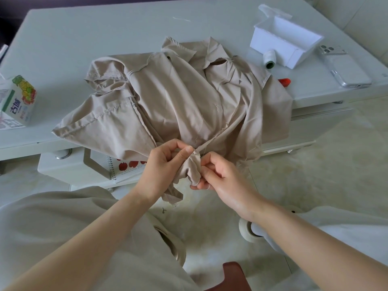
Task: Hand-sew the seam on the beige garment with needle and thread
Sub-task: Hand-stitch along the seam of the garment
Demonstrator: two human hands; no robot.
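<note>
Item 1, garment: beige, heaped on the white table. Its near edge spilled over the table's front lip at six o'clock of the heap and down to my hands. It lay inside out, I judged, since overlocked edges faced up.

Item 2, seam: a raw folded edge that ran from the pinch point up toward one o'clock, with loose strands fraying off it.

Item 3, left hand: thumb and forefinger pressed together on the seam's near end. The rest of the hem hung below the palm toward six o'clock.

Item 4, right hand: at four o'clock of the left and just beside it, fingers curled in on the same small bunch of cloth. That bunch sat between the two hands and touched both.

Item 5, needle and working thread: too fine to make out. I could not tell whether either hand held the needle.

Item 6, progress: I judged the sewing under way but unfinished. The cloth bunched at the pinch suggested a stitch being drawn or set. The seam toward one o'clock looked open, so most of its length seemed left to do.

Item 7, supplies: spool at one o'clock of the heap, just beside an open white box.
</note>
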